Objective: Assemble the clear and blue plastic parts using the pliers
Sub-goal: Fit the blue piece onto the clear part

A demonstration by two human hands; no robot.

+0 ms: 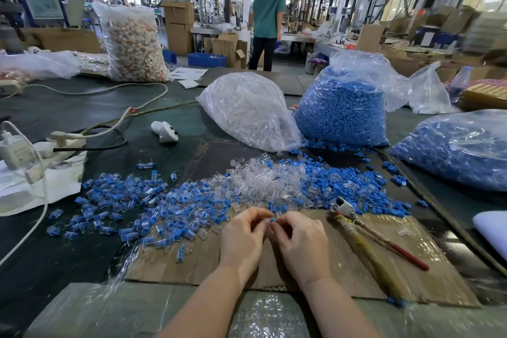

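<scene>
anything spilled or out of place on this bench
Yes. Loose blue parts have spilled around the foot of the upright blue bag. The pliers lie unused on the cardboard, though that may be normal.

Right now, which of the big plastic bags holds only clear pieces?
The slumped bag of clear parts at centre, just left of the upright bag of blue parts; the others hold blue or orange-and-white pieces.

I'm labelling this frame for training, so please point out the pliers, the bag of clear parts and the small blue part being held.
pliers (pixel 346 210): head view, on the metal head near the pivot.
bag of clear parts (pixel 248 111): head view, middle of the bag's side.
small blue part (pixel 272 220): head view, on its visible blue end between the fingertips.
</scene>
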